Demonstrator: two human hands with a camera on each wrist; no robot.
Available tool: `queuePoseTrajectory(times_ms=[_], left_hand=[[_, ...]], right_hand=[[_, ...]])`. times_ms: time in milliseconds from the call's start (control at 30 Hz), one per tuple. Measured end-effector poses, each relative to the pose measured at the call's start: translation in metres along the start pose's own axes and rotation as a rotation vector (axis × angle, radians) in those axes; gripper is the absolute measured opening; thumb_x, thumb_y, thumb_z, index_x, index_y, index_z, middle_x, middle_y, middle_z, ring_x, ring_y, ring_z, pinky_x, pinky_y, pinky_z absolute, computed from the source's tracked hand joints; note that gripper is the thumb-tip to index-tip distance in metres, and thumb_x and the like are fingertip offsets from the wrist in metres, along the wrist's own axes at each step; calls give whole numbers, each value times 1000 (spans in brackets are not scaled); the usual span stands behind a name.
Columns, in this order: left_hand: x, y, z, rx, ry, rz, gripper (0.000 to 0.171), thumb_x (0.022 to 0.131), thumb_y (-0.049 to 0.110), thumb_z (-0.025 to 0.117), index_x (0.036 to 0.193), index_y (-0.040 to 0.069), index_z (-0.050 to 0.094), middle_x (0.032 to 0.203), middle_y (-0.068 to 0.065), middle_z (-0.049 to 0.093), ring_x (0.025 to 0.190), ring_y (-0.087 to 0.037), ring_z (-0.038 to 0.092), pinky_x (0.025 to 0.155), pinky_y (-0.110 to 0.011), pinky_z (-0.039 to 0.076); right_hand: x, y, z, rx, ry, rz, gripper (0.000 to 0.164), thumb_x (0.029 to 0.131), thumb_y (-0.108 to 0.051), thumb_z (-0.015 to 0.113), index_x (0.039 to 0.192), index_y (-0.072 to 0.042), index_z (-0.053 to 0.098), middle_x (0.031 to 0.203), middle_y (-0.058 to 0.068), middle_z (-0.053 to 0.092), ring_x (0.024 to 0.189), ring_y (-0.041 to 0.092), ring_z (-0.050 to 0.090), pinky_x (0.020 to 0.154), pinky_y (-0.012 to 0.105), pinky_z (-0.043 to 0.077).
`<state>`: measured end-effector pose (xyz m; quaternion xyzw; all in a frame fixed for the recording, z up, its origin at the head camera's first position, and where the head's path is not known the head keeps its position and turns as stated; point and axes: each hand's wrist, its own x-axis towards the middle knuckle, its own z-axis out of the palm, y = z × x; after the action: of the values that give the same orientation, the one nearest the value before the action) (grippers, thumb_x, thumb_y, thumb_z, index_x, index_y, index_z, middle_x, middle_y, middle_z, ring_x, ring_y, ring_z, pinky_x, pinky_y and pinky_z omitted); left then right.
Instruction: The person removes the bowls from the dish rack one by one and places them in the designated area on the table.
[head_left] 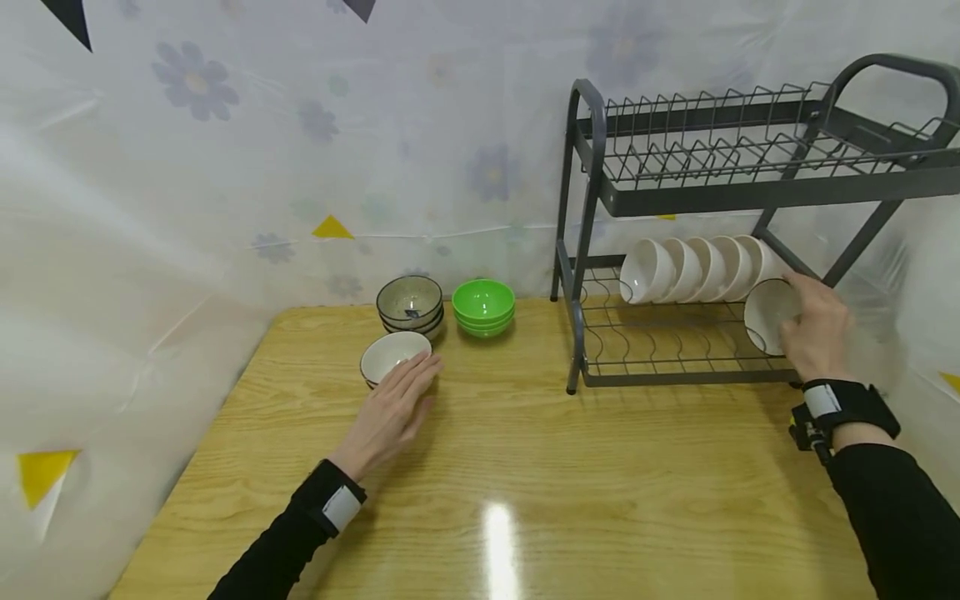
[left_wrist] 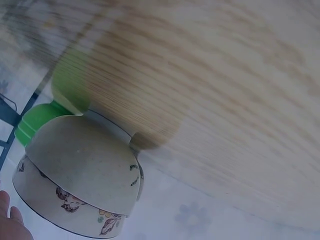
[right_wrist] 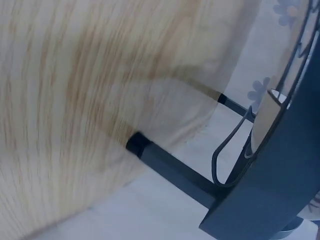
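Note:
At the right end of the dish rack's lower tier, my right hand (head_left: 819, 327) grips a white bowl (head_left: 768, 318) with a thin dark rim, its inside turned left. My left hand (head_left: 393, 408) is beside a stack of white dark-rimmed bowls (head_left: 390, 354) on the table, fingers straight and covering part of the near side. The left wrist view shows floral patterns on these stacked bowls (left_wrist: 75, 205) and a bit of the left hand (left_wrist: 14, 225) at the lower left corner. The right hand is out of sight in the right wrist view.
Several white bowls (head_left: 690, 268) stand on edge in the back row of the lower tier. The dark two-tier rack (head_left: 772, 196) is at the right of the table (head_left: 525, 467). Stacks of grey bowls (head_left: 409, 300) and green bowls (head_left: 483, 302) sit near the back edge.

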<state>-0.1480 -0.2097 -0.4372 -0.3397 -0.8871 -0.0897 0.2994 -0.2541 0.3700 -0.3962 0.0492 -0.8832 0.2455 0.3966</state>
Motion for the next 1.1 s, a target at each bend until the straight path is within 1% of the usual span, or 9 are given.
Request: queuePoseTrajectory(times_ms=[100, 267, 367, 467, 567, 667, 767, 900, 1100], left_hand=[[0, 0, 0, -1, 4, 2, 44, 107, 20, 46, 145, 0, 48, 149, -17, 53, 141, -33, 48, 117, -50, 41], [3, 2, -2, -3, -7, -3, 61, 89, 6, 69, 146, 0, 48, 151, -17, 51, 142, -33, 47, 118, -50, 40], [3, 3, -3, -1, -10, -6, 61, 88, 5, 71, 145, 0, 49, 151, -17, 52, 142, -33, 47, 118, -50, 40], [4, 3, -3, 4, -12, -6, 61, 88, 5, 71, 145, -1, 48, 150, -18, 52, 142, -33, 47, 118, -49, 40], [4, 3, -2, 4, -5, -1, 64, 87, 4, 72, 146, 0, 47, 149, -18, 53, 141, -33, 48, 117, -49, 41], [4, 4, 0, -7, 4, -1, 64, 87, 4, 72, 146, 0, 48, 148, -19, 54, 141, -33, 48, 117, -50, 41], [5, 4, 0, -16, 0, 0, 63, 88, 5, 70, 146, 1, 47, 149, -18, 53, 142, -33, 47, 117, -50, 41], [7, 5, 0, -29, -6, 8, 58, 91, 7, 66, 145, 0, 48, 150, -17, 53, 142, -33, 47, 116, -51, 42], [10, 8, -1, -44, -3, 34, 59, 89, 5, 66, 145, -2, 48, 149, -18, 53, 140, -34, 49, 116, -51, 42]], right_hand=[[-1, 0, 1, -41, 10, -128, 55, 77, 28, 42, 124, 10, 62, 125, 33, 63, 120, 53, 56, 109, 62, 43], [-2, 2, 1, -112, 77, -310, 48, 77, 26, 47, 120, 11, 63, 122, 31, 65, 118, 48, 58, 112, 55, 44], [-1, 2, 3, -111, 138, -345, 46, 80, 23, 44, 120, 12, 64, 121, 31, 66, 117, 48, 59, 112, 53, 45], [0, 0, 3, -63, 179, -318, 47, 82, 21, 41, 122, 11, 64, 122, 31, 66, 117, 49, 59, 114, 50, 45], [2, -7, 2, 17, 234, -219, 54, 79, 19, 36, 123, 9, 65, 122, 31, 66, 117, 52, 59, 113, 49, 45], [5, -16, 0, 100, 321, -24, 58, 75, 17, 34, 119, 4, 70, 120, 27, 70, 116, 47, 64, 110, 36, 50], [7, -25, -4, 198, 352, 245, 63, 77, 17, 30, 116, -2, 75, 119, 18, 74, 112, 19, 71, 100, 18, 51], [7, -35, -14, 324, 278, 534, 67, 80, 17, 28, 121, -11, 74, 120, 1, 75, 98, -7, 63, 92, 10, 51], [2, -53, -27, 641, 196, 730, 69, 78, 23, 32, 121, -10, 74, 109, -7, 75, 93, 0, 67, 71, 5, 54]])
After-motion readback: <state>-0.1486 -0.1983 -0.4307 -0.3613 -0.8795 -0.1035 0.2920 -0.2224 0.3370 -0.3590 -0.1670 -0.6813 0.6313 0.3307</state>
